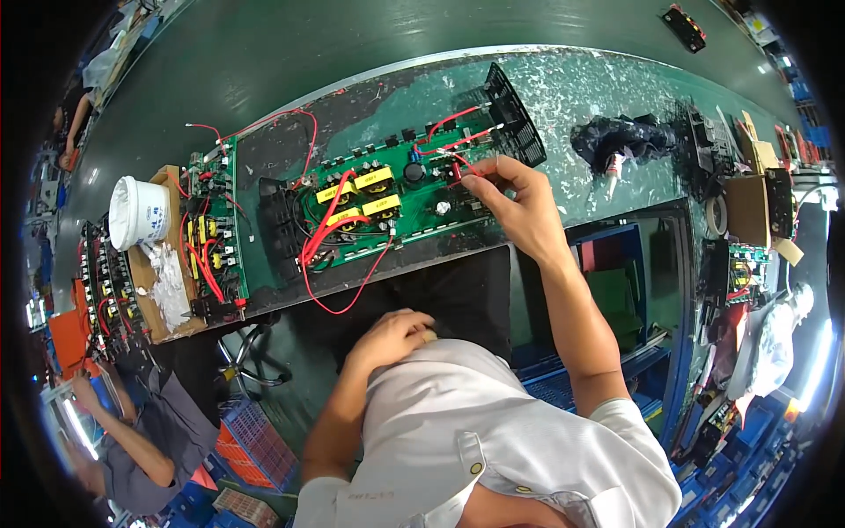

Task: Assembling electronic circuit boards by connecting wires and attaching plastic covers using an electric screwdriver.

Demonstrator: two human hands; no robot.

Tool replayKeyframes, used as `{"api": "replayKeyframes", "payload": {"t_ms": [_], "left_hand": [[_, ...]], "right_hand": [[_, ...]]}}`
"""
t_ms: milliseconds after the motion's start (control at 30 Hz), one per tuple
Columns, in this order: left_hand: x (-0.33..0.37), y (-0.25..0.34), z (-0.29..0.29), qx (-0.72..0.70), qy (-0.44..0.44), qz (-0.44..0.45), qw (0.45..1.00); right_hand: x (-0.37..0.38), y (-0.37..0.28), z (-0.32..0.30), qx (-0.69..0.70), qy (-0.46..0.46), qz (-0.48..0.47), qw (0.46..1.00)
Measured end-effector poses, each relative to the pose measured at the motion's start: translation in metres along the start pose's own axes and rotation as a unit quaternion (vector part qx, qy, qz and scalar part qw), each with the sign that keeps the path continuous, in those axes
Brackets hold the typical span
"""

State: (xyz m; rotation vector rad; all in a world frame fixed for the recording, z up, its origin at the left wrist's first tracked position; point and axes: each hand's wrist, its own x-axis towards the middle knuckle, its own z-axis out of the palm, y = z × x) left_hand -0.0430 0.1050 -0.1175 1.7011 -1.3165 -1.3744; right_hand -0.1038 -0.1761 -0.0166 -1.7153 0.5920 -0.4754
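A green circuit board (pixel 422 209) lies on the bench in front of me, with yellow-wrapped transformers (pixel 374 180), a black round capacitor (pixel 414 172) and several red wires on it. A black slotted end panel (pixel 512 110) stands at its right end, and a black plastic piece (pixel 280 231) at its left. Over the board's right part, my right hand (pixel 526 201) is pinched at a thin red wire (pixel 466 165) beside a small red component; the fingertips hide the contact. My left hand (pixel 390 339) rests against my shirt, below the bench edge, its fingers loosely stretched and clear of the board.
More boards (pixel 211 229) stand to the left, beside a white bucket (pixel 139 213) and a cardboard box (pixel 176 299). A black bundle (pixel 625 141) and a tape roll (pixel 716 214) lie to the right. A co-worker (pixel 158 431) sits at the lower left, near an orange crate (pixel 255 444).
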Motion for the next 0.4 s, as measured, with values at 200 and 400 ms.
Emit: {"api": "replayKeyframes", "payload": {"t_ms": [200, 400], "left_hand": [[-0.003, -0.017, 0.02, 0.002, 0.15, -0.153, 0.977], [0.015, 0.097, -0.037, -0.164, 0.153, -0.027, 0.974]], "right_hand": [[0.004, -0.003, -0.001, -0.014, -0.008, 0.03, 0.999], [0.006, 0.001, -0.005, -0.041, -0.001, 0.008, 0.999]]}}
